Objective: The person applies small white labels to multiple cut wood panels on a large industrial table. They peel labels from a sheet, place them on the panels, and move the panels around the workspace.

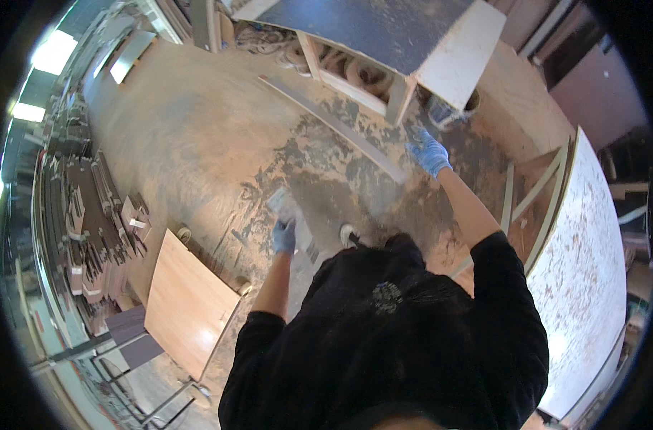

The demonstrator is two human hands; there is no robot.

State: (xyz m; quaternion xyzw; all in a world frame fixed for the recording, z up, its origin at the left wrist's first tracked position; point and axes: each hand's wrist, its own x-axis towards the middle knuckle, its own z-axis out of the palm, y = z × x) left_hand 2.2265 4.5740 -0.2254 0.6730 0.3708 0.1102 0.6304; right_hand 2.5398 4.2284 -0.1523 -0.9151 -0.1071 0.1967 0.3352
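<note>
My left hand [284, 235], in a blue-grey glove, is low at my left side, its fingers closed at the edge of a pale grey flat board [298, 218]. The board is blurred, and its lower part is hidden beside my body. Stretched out ahead to the right is my right hand [430, 152], in a light blue glove with fingers apart and nothing in them. It is nearest to the corner of a dark-topped workbench [362, 25] and a bucket [447, 113]. A long narrow strip of board [334, 125] slants across the floor between the bench and me.
Coiled hoses [351, 70] fill the space under the bench. To my right stands a white, speckled table [584, 279] on a wooden frame. At left are a light wood panel [187, 304] and a stack of dark strips [101, 215]. Dust and dark patches mark the floor [190, 129].
</note>
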